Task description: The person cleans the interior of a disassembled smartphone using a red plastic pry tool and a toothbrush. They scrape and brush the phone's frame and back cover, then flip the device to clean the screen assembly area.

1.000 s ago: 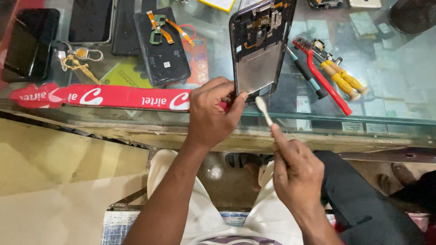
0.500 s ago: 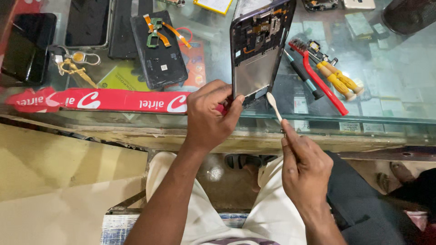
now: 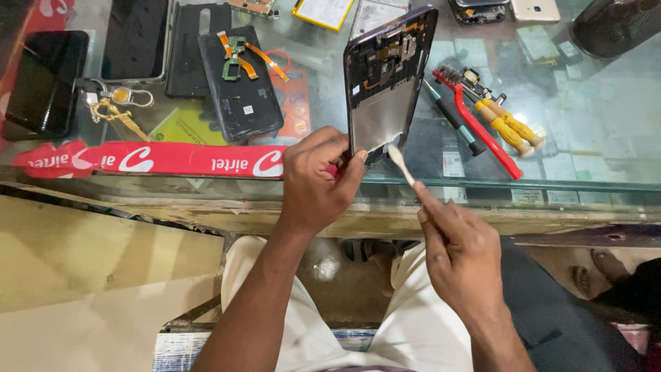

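- Your left hand grips the bottom edge of the opened dark phone frame with its bare metal midplate, propping it upright on the glass counter.
- Your right hand pinches a thin pale plastic pry stick, tip touching the frame's lower right corner.
- Frame's long axis runs away from you, just beyond both hands; the left is nearer.
- Red-handled wire brush lies beyond your right hand.

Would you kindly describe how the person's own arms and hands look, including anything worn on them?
Both forearms are bare, with no sleeves in view. The left hand and the right hand wear no gloves, and no watch, bracelet or ring shows on them. Below the arms, light, whitish clothing covers the lap.
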### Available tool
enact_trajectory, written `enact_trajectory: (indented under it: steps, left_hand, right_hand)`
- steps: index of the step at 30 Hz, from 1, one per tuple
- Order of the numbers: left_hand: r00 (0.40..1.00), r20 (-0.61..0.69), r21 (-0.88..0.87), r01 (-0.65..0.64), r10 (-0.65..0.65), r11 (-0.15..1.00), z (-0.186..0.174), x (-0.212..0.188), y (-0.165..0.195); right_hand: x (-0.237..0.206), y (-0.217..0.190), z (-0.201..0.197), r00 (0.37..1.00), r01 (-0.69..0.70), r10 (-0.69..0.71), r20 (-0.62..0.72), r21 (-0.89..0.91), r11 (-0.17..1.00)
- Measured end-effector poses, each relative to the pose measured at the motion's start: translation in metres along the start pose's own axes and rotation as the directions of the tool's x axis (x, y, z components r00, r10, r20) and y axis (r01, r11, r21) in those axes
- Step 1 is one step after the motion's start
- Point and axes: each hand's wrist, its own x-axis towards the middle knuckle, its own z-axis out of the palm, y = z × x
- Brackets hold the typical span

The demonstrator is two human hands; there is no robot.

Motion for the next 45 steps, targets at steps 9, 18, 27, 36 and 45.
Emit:
enact_trajectory:
  steps: [9,18,27,36,45]
  left_hand:
    - [0.999,0.005,0.016,0.034,-0.034,0.999,0.0009,0.0009,0.0014]
    - [0.999,0.011,-0.009,0.044,-0.044,0.999,0.0019,0.0004,-0.001]
    - [0.998,0.019,-0.004,0.054,-0.054,0.999,0.002,0.0013,-0.0016]
    - [0.999,0.005,-0.017,0.04,-0.04,0.999,0.0015,-0.0004,-0.001]
    - [0.999,0.021,0.0,0.045,-0.045,0.999,-0.0013,0.0004,-0.0017]
  right_hand:
    - [0.0013,0.0,0.0027,0.992,-0.123,0.121,0.024,0.093,0.988]
    - [0.0018,0.0061,-0.001,0.995,-0.085,0.086,-0.051,0.026,0.996]
    - [0.0027,0.0055,-0.0041,0.997,-0.046,0.041,0.059,0.083,0.995]
    - [0.0037,0.0033,-0.0035,1.0,-0.014,0.013,0.011,0.102,0.995]
    - [0.0016,0.0043,-0.0043,0.993,-0.114,0.114,-0.025,0.023,0.993]
